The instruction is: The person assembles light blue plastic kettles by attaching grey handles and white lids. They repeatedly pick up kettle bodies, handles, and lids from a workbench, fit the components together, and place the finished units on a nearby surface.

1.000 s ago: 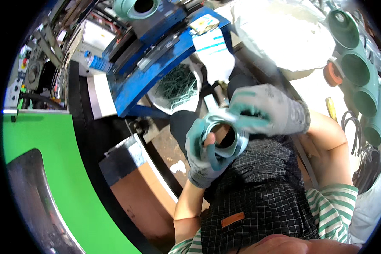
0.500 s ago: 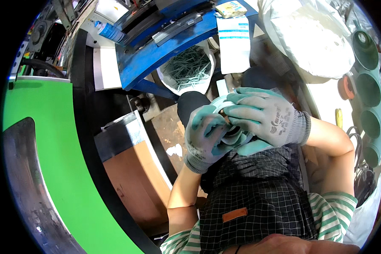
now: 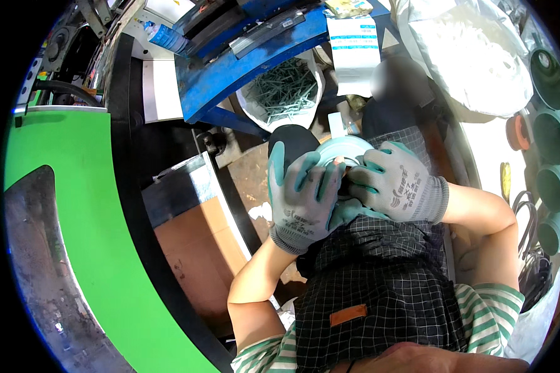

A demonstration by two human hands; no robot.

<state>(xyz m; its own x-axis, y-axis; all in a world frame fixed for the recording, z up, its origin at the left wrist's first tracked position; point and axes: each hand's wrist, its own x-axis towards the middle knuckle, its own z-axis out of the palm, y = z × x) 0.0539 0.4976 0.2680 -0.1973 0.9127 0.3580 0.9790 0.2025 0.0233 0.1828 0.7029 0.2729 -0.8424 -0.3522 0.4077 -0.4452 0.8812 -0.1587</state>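
A round, pale green plastic part with a broad rim point(image 3: 344, 149) sits over my lap between my two gloved hands. My left hand point(image 3: 303, 198) is at its left and near side, with the outer fingers spread and the forefinger and thumb bent in against it. A bare fingertip shows through the glove at the part's middle. From the right, my right hand point(image 3: 392, 183) grips it with curled fingers. Both gloves are grey with teal fingertips. The near side of the part and whatever is pinched there are hidden by my fingers.
Beyond my knees stands a white bucket point(image 3: 320, 93) of thin green strips, beside a blue bench point(image 3: 214, 81). Large pale green cylinders point(image 3: 550, 133) line the right, near a white bag point(image 3: 466, 62) and an orange ring point(image 3: 517, 132). A green panel point(image 3: 84, 186) fills the left.
The round part's rim now shows more, facing up. My left hand has turned with its back upward and fingers extended; my right hand has drawn slightly nearer and curled its fingers.
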